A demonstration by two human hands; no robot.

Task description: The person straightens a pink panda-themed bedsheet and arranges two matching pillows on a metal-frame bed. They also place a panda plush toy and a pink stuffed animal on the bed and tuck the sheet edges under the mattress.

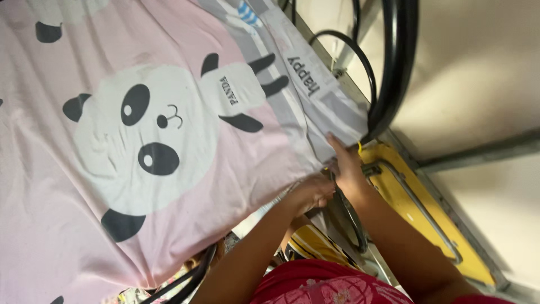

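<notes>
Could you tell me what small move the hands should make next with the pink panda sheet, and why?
Probably pull the sheet edge toward the body: both the left hand and right hand already meet on it, beside the yellow frame.

Pale pink sheet [67, 225] with black-and-white panda print, grey border band, yellow board [416, 217], red floral garment [332, 287]

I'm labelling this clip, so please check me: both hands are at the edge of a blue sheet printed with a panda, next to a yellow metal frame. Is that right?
Not quite: the panda sheet is pink, not blue, as the head view shows. The rest holds: the left hand and right hand are at its edge, next to the yellow metal frame.
</notes>
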